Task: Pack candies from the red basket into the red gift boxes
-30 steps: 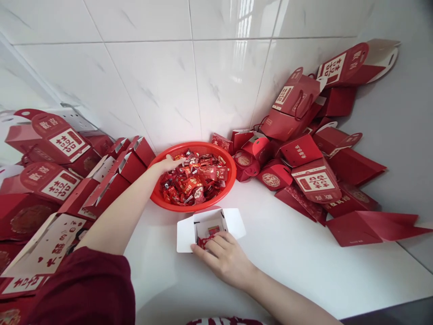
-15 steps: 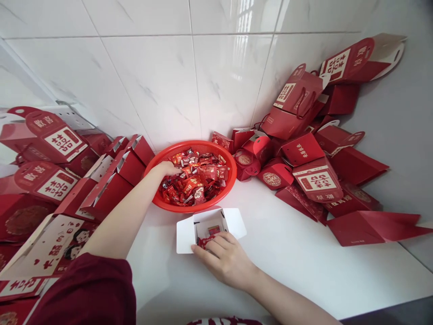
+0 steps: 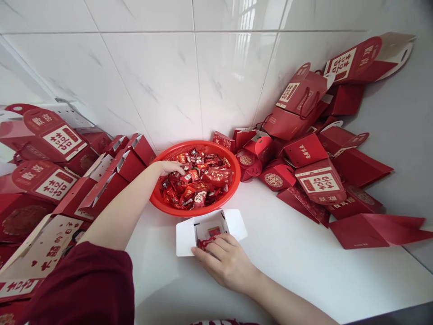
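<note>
A round red plastic basket (image 3: 237,180) holds many red-wrapped candies (image 3: 199,197). My left hand (image 3: 173,168) reaches over its left rim, fingers down among the wrappers; whether they pinch a candy is too small to tell. In front of the basket stands an open box (image 3: 185,237) with white flaps spread out and a few red packets (image 3: 214,232) inside. My right hand (image 3: 226,262) is on the box's near side, its fingers wrapped over the edge and its thumb at the left flap.
Red gift boxes (image 3: 56,140) are stacked along the left. More red boxes (image 3: 320,183) are piled at the right against the white tiled wall (image 3: 162,81). Everything rests on a white tabletop (image 3: 287,253).
My left hand has shifted slightly right, deeper over the candies, and some wrappers have moved. The basket sits a little further right. My right hand stays on the box.
</note>
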{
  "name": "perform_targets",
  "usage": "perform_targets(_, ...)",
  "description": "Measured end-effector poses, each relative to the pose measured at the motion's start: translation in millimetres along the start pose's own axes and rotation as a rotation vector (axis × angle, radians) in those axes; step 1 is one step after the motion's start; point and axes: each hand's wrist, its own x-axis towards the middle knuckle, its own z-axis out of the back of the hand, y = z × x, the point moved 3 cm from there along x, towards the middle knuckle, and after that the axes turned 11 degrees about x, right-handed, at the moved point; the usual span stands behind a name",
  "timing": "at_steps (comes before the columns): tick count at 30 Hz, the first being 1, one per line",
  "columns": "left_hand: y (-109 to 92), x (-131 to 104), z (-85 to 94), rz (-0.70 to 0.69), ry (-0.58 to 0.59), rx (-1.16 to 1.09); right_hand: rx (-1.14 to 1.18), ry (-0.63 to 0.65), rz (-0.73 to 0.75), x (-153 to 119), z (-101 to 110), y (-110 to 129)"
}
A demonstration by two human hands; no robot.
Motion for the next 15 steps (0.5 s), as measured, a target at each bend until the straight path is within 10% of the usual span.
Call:
perform_targets(7,-18,-14,7.8,-0.295,0.060,-0.247,0.007,-0.013,0.012,1,0,-1)
perform_targets(15,-18,-11,9.4,-0.277,0.066,-0.324,0.034,-0.010,0.009,2,1,-1)
